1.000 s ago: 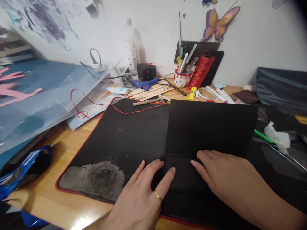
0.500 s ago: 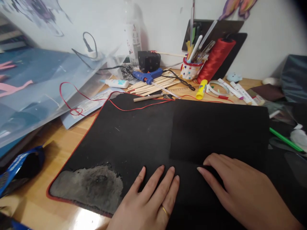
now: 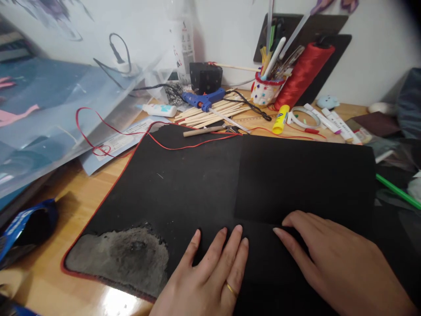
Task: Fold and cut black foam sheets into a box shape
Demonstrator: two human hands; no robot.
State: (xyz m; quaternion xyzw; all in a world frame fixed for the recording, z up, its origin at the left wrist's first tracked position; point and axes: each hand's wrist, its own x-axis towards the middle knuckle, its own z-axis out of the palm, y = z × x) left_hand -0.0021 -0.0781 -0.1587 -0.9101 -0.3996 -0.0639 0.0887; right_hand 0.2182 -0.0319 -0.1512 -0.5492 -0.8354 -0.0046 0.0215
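From the head camera, you have both hands at the near part of a sheet of black paper (image 3: 305,175), which lies on the right part of a black mat (image 3: 190,175) on the wooden bench (image 3: 88,193). Your left hand (image 3: 205,276) lies palm down with its fingers spread apart, a gold ring (image 3: 231,289) on one of them; its outermost finger rests on the mat. Black on black, it is unclear how many of its other fingertips touch the paper. Your right hand (image 3: 342,259) rests on the paper with its fingers bent, thumb and forefinger tips close together at a line running across the sheet; you cannot tell from here whether they pinch it.

To the left of your left hand, the mat shows a grey worn patch (image 3: 125,254) at its near corner. A red ribbon (image 3: 174,149) trails across the mat's far edge and loops off to the left, near a wood-handled tool (image 3: 203,131). Beyond, a blue glue gun (image 3: 204,100) lies on thin wooden sticks (image 3: 210,116). Farther right you have a yellow glue stick (image 3: 280,119), and behind it a dotted cup (image 3: 265,91) of pens beside a leaning red spool (image 3: 304,77).
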